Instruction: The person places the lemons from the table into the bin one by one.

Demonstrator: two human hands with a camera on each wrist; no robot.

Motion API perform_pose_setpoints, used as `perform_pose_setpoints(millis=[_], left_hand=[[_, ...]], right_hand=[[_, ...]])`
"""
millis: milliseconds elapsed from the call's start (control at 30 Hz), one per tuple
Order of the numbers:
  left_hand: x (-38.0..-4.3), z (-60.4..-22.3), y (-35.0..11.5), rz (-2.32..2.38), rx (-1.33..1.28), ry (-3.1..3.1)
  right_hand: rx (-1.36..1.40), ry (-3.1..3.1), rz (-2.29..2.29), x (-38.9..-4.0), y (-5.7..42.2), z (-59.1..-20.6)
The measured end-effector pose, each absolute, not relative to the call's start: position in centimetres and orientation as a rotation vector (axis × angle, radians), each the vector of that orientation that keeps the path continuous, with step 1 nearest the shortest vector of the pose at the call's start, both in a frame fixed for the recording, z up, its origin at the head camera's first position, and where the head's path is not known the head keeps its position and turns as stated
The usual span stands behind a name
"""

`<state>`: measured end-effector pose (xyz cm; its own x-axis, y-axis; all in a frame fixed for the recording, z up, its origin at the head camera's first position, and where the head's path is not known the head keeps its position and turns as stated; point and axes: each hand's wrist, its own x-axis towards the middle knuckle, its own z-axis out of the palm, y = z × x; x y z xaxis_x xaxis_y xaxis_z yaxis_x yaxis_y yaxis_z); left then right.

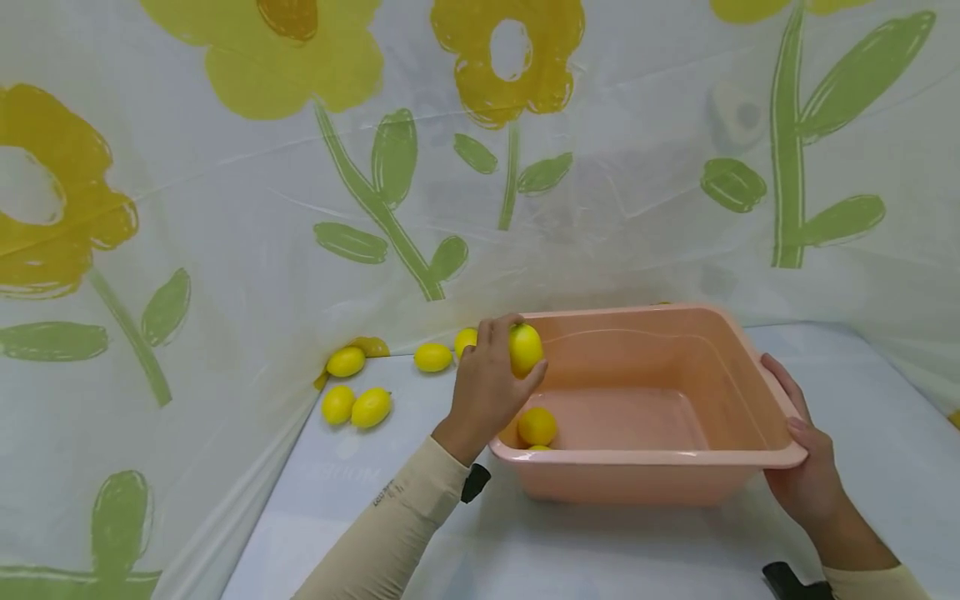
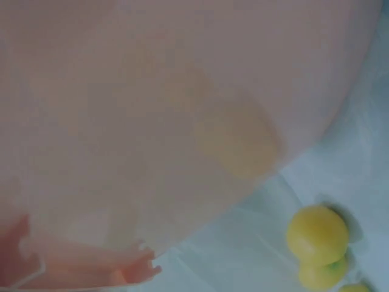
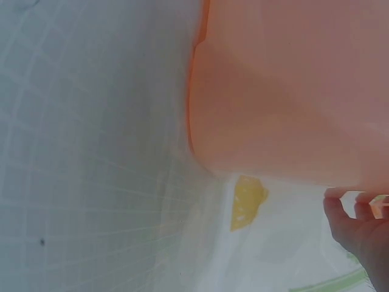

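Observation:
A yellow lemon (image 1: 527, 348) sits between the fingers and thumb of my left hand (image 1: 487, 387), over the left rim of a pink plastic basin (image 1: 645, 458). Inside the basin's left end lies another lemon (image 1: 537, 427), and one more shows only its top behind the near rim. My right hand (image 1: 806, 446) grips the basin's right rim, thumb on top. In the right wrist view the fingers of my right hand (image 3: 364, 234) reach under the basin's edge (image 3: 273, 121). The basin's blurred wall (image 2: 152, 121) fills most of the left wrist view.
Left of the basin, several lemons lie on the white table: a pair (image 1: 371, 407) nearer, one (image 1: 346, 362) at the left edge, another (image 1: 432, 357) farther back, and one (image 1: 465, 340) partly behind my left hand. A flower-printed curtain (image 1: 600, 233) hangs behind the table.

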<state>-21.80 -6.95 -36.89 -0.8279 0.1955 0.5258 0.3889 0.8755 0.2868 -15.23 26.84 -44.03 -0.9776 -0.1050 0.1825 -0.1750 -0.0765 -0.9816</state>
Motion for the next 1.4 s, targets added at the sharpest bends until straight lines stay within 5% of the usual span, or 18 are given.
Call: perform_pose_setpoints(millis=[1400], left_hand=[[-21.77, -36.71, -6.57, -0.327, -0.650, -2.691]], right_hand=[[0.369, -2.077, 2.244, -15.27, 26.82, -44.16]])
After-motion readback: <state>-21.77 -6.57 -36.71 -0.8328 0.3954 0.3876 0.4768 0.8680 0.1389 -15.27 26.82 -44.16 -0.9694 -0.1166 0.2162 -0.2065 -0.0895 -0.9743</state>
